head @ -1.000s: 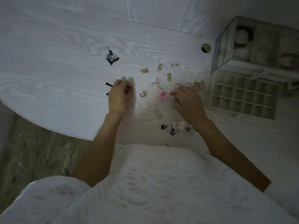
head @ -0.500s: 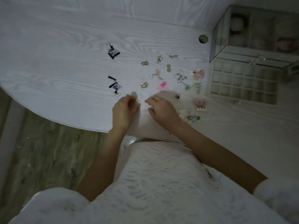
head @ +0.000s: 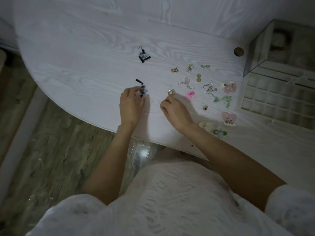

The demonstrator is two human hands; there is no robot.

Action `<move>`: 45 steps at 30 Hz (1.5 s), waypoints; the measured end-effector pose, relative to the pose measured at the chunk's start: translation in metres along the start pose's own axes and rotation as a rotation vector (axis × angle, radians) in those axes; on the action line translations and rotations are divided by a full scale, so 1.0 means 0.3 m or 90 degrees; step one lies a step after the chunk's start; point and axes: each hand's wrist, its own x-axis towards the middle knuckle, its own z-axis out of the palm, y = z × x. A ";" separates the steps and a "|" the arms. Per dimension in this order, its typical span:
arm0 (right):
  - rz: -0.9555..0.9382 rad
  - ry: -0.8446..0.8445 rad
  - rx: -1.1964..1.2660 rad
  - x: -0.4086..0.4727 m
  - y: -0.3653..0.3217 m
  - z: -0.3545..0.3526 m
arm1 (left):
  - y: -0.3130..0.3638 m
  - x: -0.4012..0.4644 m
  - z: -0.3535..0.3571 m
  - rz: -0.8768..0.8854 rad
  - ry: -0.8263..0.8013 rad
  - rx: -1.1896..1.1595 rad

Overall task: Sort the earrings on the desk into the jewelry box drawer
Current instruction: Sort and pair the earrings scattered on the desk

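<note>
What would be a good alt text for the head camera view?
A person's left hand pinches a black-and-blue earring on a white desk; the right hand reaches beside a gold earring. More earrings lie scattered toward a compartmented drawer.

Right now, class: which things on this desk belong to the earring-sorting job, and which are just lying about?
Part of the job:
- left hand, on the black-and-blue earring
- its match
- gold earring, by the right hand
- pink earring
- drawer

Just there:
- round desk hole
- glass box top

Earrings (head: pixel 190 95) on desk (head: pixel 85 65) — drawer (head: pixel 279 103) right
</note>
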 end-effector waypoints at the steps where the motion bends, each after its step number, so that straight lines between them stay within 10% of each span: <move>1: 0.000 -0.001 -0.006 0.004 -0.002 -0.012 | 0.003 0.025 0.005 0.001 -0.016 0.017; 16: -0.007 0.026 -0.048 0.649 0.034 -0.160 | -0.036 0.018 -0.016 -0.128 0.018 -0.052; 26: -0.063 -0.137 -0.121 0.700 0.066 -0.167 | -0.016 0.004 0.010 -0.134 0.024 -0.053; 34: 0.028 0.064 0.181 0.547 0.084 -0.256 | 0.031 0.032 0.032 -0.122 0.018 -0.062; 45: 0.074 0.006 0.318 0.386 0.061 -0.262 | 0.021 0.035 0.040 -0.113 0.006 -0.064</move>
